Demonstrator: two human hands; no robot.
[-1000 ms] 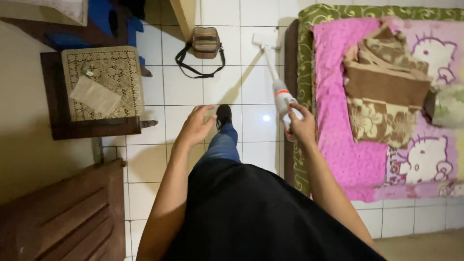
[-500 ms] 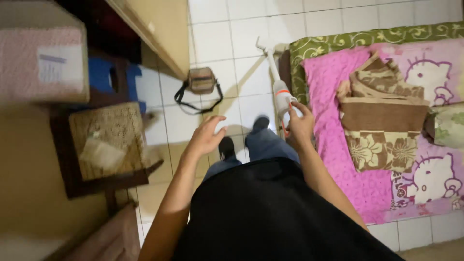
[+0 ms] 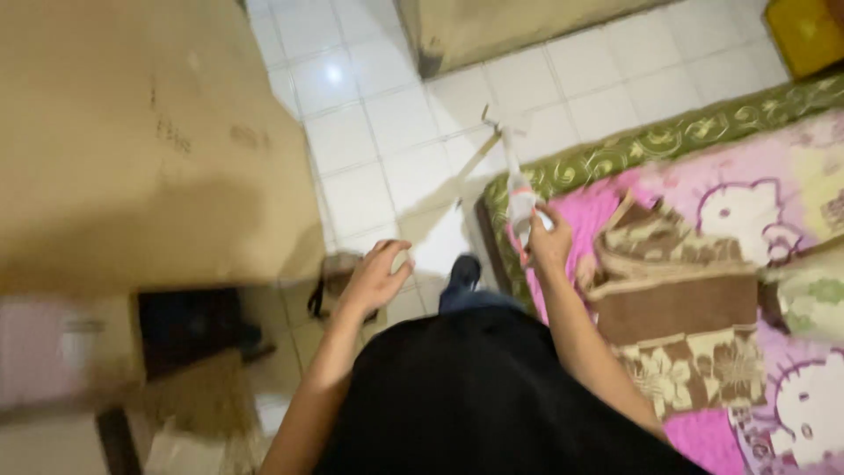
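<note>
A person's right hand (image 3: 549,239) is wrapped around the handle of a white stick vacuum cleaner with an orange band (image 3: 519,189), its slim tube running forward to a flat white floor head (image 3: 504,116) that rests on the white tiled floor (image 3: 378,167) just beside the corner of a low mattress edged in green patterned cloth (image 3: 633,145). The left hand (image 3: 374,277) hangs free in front of the body, fingers loosely spread and holding nothing, above a small brown woven shoulder bag with a black strap (image 3: 334,280) lying on the tiles. Compared with a second ago, the view has swung forward and to the left: a tall tan cabinet side (image 3: 141,141) now fills the upper left, the bag has slid from the middle of the floor to just under the left hand, and the vacuum's head has come round to the mattress corner. That suggests the person is stepping along the bed's edge, with the cleaning pass moving to the open tiles ahead. A pink cartoon-print sheet (image 3: 730,202) and a folded brown floral blanket (image 3: 681,308) lie on the mattress, untouched. The picture is blurred with motion.
</note>
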